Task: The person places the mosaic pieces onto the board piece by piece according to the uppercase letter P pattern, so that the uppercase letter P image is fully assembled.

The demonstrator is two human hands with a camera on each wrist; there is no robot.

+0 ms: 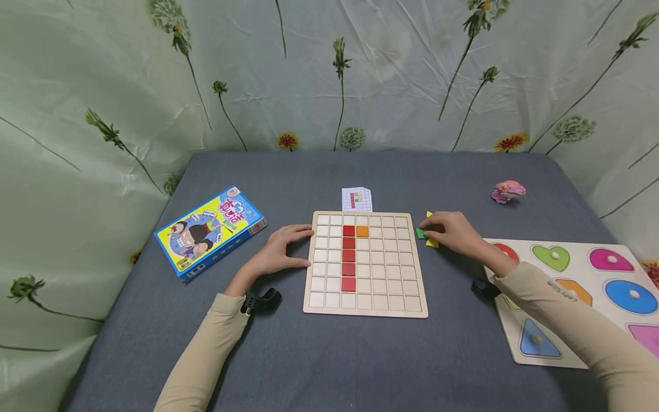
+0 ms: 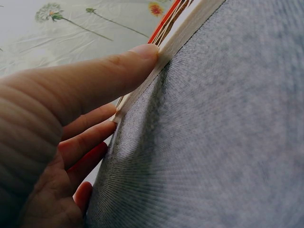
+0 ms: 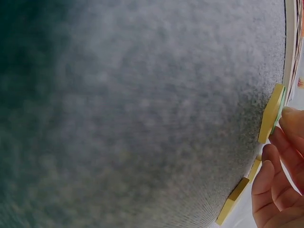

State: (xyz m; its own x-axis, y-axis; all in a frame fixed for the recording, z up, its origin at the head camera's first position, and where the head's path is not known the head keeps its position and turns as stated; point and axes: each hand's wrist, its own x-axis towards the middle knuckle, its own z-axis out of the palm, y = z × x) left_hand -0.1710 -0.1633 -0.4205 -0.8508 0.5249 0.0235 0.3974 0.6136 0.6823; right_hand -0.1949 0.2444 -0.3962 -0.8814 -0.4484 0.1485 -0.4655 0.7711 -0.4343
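A square wooden grid board lies mid-table, with a column of red tiles and one orange tile beside the top one. My left hand rests against the board's left edge, thumb and fingers extended; the left wrist view shows the thumb on the rim. Just off the board's right edge, my right hand pinches a green tile between thumb and fingertips. Yellow tiles lie by these fingers, partly hidden under the hand. In the right wrist view, yellow-sided pieces sit nearby.
A small pattern card lies at the board's far edge. To the left is a blue and yellow box. A shape puzzle board lies at right beneath the right forearm, and a pink toy figure stands behind it.
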